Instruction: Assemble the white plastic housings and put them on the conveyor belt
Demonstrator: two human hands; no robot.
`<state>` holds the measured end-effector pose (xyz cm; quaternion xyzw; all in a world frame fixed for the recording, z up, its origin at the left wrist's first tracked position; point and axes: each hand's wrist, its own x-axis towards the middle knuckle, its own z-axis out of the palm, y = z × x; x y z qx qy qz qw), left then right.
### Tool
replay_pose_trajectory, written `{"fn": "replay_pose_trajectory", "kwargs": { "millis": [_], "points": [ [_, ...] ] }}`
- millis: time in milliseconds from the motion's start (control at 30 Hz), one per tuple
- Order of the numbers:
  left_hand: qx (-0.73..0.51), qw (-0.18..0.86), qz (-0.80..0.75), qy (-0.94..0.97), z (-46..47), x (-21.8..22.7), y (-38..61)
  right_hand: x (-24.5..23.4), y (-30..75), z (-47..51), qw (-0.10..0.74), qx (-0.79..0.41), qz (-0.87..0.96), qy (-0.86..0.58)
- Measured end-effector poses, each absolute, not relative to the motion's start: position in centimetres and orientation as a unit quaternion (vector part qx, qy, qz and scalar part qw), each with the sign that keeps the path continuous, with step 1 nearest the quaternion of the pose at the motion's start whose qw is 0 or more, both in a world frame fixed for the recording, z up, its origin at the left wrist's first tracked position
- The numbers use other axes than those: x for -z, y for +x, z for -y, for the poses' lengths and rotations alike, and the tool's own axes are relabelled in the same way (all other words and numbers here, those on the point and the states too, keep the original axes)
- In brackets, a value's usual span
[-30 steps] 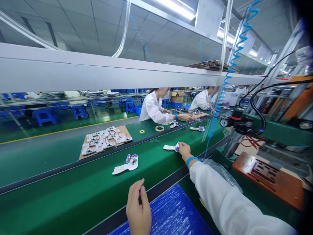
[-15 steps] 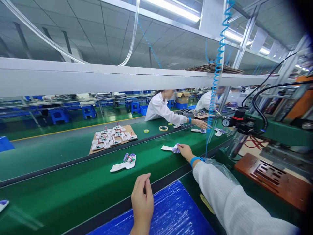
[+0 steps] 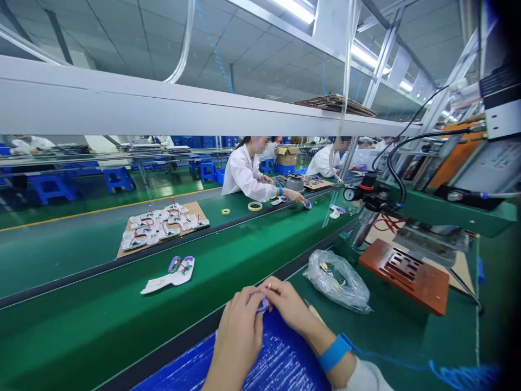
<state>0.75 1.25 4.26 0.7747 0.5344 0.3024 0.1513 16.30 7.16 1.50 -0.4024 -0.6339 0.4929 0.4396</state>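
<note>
Over the blue film-wrapped pad (image 3: 280,353), my two hands meet around a small white and purple plastic housing (image 3: 264,305), most of it hidden by fingers. My left hand (image 3: 240,328) is closed round its near side. My right hand (image 3: 287,304) pinches its far end with thumb and finger; a blue band circles that wrist. Beyond them, a similar housing (image 3: 173,278) lies on the green conveyor belt (image 3: 109,320), its purple-edged round end showing red and green bits inside.
A cardboard sheet (image 3: 196,210) carries several white housings across the belt. Tape rolls (image 3: 255,206) sit nearby. At right are a clear plastic bag (image 3: 337,279), a brown slotted plate (image 3: 407,274) and a pressure gauge (image 3: 349,194). A co-worker (image 3: 248,174) reaches over the belt.
My right hand has taken the housing from the belt and brought it back to my left hand. The view has shifted right; the other housing appears farther left.
</note>
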Motion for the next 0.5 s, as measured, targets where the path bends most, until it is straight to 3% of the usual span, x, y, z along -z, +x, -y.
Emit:
{"fn": "replay_pose_trajectory", "kwargs": {
  "millis": [167,400,500],
  "points": [
    [-0.314,0.287,-0.537,0.728,-1.3,-2.5,0.6,0.4,16.4,-5.9,0.424,-0.560,0.602,-0.380],
    [-0.568,0.547,-0.487,0.376,-2.4,-0.4,0.4,1.4,16.3,-6.4,0.446,-0.624,0.507,-0.393],
    [-0.614,0.576,-0.465,0.273,-2.7,0.3,0.7,1.1,16.3,-6.0,0.441,-0.621,0.542,-0.355]
  ]
}}
